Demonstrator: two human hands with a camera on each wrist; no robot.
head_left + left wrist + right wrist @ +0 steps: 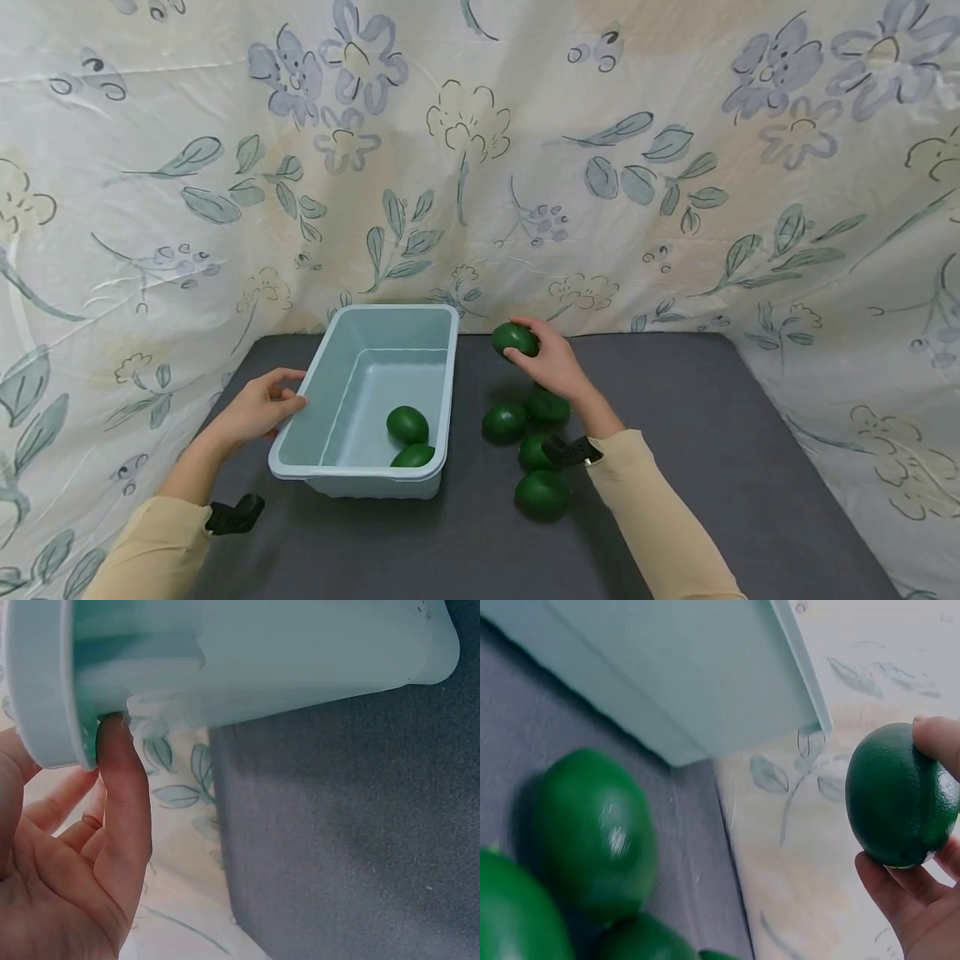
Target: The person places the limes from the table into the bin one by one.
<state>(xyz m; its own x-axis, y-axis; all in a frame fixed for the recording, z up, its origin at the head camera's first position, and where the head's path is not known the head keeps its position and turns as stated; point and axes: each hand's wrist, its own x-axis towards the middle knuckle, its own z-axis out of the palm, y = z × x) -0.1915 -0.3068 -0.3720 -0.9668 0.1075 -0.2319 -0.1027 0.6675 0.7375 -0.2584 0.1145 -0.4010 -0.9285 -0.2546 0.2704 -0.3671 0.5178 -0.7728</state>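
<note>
My right hand (pixel 551 358) grips a dark green oval fruit (pixel 515 339) between thumb and fingers, raised above the table to the right of a pale blue-green plastic bin (pixel 452 358). In the right wrist view the held fruit (pixel 889 796) looks glossy and slightly bumpy. My left hand (pixel 258 407) holds the bin's left rim, and the left wrist view shows a finger (pixel 124 780) hooked under the rim (pixel 45 682). Two similar fruits, one of them a green fruit (pixel 408 425), lie inside the bin at its near right corner.
Several more green fruits lie grouped right of the bin, below my right forearm; the nearest fruit (pixel 543 495) is toward the front. Everything stands on a dark grey table (pixel 675 467). A floral cloth (pixel 525 167) hangs behind and along the sides.
</note>
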